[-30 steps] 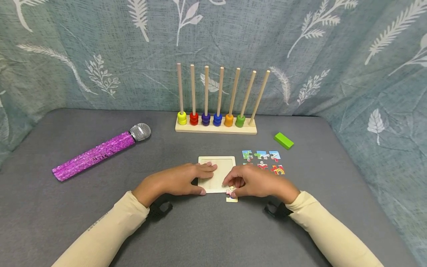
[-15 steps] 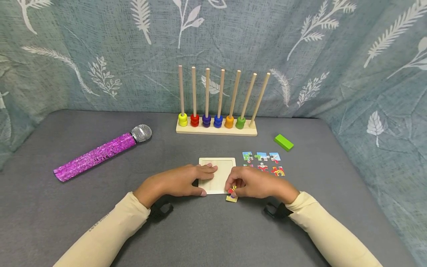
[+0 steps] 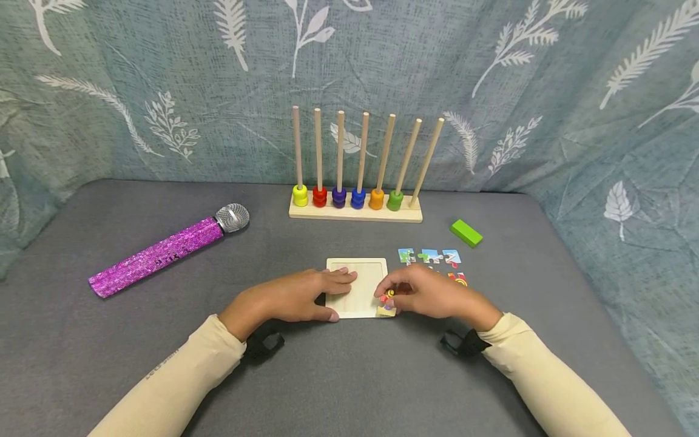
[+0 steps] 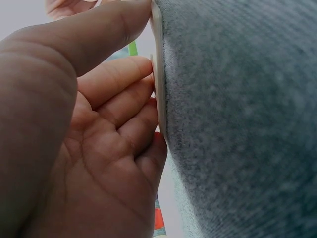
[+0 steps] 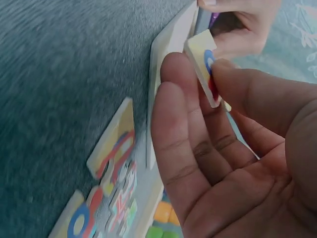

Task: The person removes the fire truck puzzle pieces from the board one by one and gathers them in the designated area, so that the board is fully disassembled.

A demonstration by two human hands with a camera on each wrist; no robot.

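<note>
A shallow wooden puzzle tray (image 3: 356, 262) lies on the grey table in front of the person. The left hand (image 3: 306, 295) rests on its left side, fingers straight across the tray and thumb at the front edge. In the left wrist view the fingertips (image 4: 148, 67) touch the tray's rim. Over the tray's front right corner, the right hand (image 3: 431, 291) pinches a puzzle piece (image 3: 387, 311) between thumb and fingers. The right wrist view shows this piece (image 5: 200, 54) tilted, cream with blue and red print. Several loose puzzle pieces (image 3: 429, 255) lie right of the tray, partly hidden by the right hand.
At the back stands a wooden peg rack (image 3: 355, 212) with coloured beads on upright pegs. A green block (image 3: 466, 233) lies to the right. On the left is a microphone (image 3: 169, 246) with a purple glittery handle. A patterned cloth (image 3: 218, 121) hangs behind the table.
The right hand has lifted the puzzle piece from the table by the tray's front edge and carried it slightly right and up, over the tray's corner. The left hand has stayed put.
</note>
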